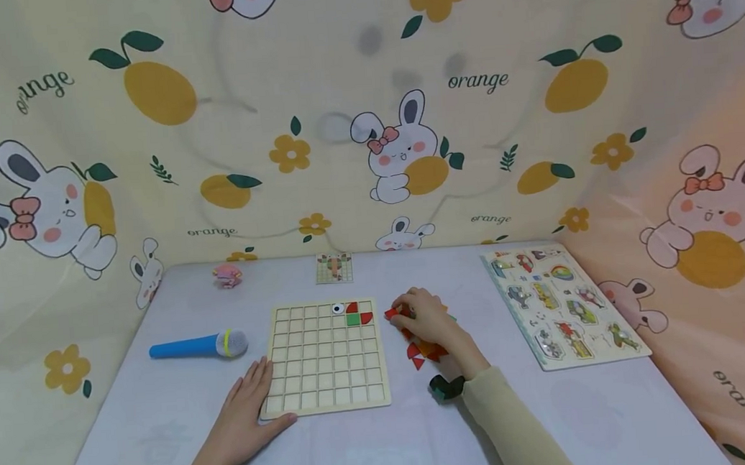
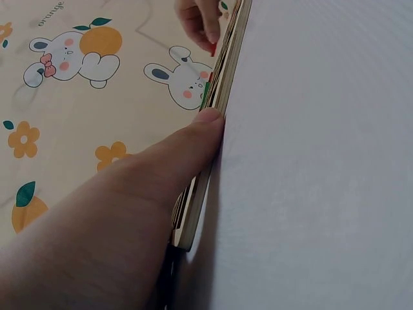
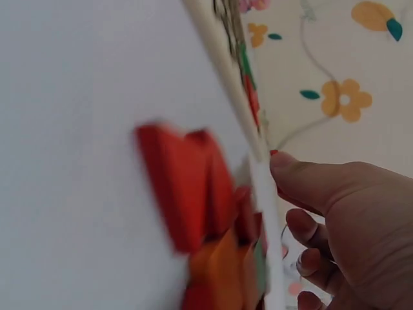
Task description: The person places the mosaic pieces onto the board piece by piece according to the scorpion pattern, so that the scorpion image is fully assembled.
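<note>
Between the left hand (image 1: 245,411) and the right hand (image 1: 427,319), the board (image 1: 327,376) is touched at its near left corner by the former, thumb spread from straight fingers; over the pile (image 1: 415,352), a red piece (image 1: 390,313) is pinched by the latter. Beyond the left hand, a microphone (image 1: 189,346) is seen.

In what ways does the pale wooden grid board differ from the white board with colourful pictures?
The pale wooden grid board has square compartments, mostly empty; the white board with colourful pictures shows many figures. The left hand touches the grid board; no hand touches the picture board. Both lie on the white table.
</note>
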`<state>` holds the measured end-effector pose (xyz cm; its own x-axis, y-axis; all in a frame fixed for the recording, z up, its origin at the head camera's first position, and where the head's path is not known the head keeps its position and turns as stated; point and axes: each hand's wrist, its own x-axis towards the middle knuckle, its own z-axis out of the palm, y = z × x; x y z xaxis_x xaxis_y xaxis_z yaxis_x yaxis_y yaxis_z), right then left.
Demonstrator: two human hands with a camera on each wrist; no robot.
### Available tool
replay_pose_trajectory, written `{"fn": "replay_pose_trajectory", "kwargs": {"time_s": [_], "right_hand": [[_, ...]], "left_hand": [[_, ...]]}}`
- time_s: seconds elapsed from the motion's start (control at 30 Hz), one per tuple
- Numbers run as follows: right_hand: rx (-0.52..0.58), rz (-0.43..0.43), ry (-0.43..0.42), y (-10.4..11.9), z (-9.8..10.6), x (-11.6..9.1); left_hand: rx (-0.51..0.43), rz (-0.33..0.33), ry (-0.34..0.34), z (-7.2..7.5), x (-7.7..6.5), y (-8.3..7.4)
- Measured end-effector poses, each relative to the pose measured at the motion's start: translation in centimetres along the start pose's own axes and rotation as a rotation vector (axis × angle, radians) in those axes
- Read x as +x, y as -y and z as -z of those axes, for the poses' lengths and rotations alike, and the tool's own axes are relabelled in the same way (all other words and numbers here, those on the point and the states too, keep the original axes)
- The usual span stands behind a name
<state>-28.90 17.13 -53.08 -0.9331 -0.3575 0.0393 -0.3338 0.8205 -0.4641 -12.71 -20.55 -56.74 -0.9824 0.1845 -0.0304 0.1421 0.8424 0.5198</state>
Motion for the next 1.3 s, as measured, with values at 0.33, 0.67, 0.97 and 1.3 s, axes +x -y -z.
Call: {"fn": "replay_pose_trajectory", "kwargs": {"time_s": [0.33, 0.67, 0.97, 1.3], "right_hand": [[0.084, 0.098, -0.046, 3.5, -0.9, 1.9], [0.171, 0.165, 0.010, 6.0, -3.9, 2.7], [0.169, 0.186, 0.026, 6.0, -5.4, 2.8], [0.155, 0.223, -0.019, 5.9, -5.9, 2.5]], "left_hand": [[-0.007, -0.019, -0.011, 0.1, 0.0, -0.1], [-0.008, 0.007, 0.022, -0.1, 0.0, 0.0], [-0.005, 0.006, 0.013, 0.1, -0.1, -0.2], [-0.022, 0.014, 0.029, 0.2, 0.0, -0.2]]}}
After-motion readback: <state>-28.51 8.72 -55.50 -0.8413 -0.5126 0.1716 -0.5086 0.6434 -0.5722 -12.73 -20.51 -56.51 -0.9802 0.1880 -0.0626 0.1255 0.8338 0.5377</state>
